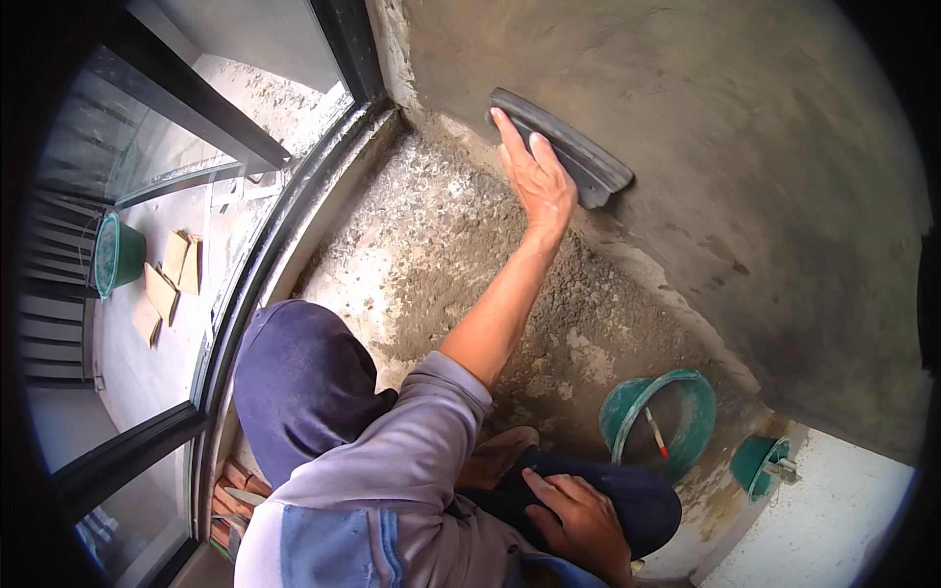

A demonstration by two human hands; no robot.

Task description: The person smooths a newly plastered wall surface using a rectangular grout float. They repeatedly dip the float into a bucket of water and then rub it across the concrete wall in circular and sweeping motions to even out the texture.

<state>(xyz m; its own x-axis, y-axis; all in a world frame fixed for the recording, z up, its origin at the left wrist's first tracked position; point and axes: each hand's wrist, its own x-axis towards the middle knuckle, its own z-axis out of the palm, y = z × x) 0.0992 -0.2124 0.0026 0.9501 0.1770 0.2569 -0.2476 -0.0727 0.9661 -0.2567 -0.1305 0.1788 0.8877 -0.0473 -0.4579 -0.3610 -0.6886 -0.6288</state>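
My left arm stretches up and away, and my left hand point(539, 186) is closed on a dark plastering float point(578, 157). The float lies against the grey plastered wall point(745, 127), tilted down to the right near the wall's lower edge. Its handle is hidden by my fingers. My right hand point(580, 524) rests on my bent right knee point(647, 500), fingers loosely stretched, with nothing seen in it. Just beyond that knee stands a green bucket point(701, 407) with a red-tipped stick point(655, 431) in it.
A smaller green container point(755, 465) sits at the right. Rough, crumbly ground point(441, 245) runs below the wall. A dark-framed window point(284, 220) borders the left; beyond the glass are another green bucket point(123, 253) and flat tan pieces point(162, 292). Reddish bricks point(232, 500) lie at lower left.
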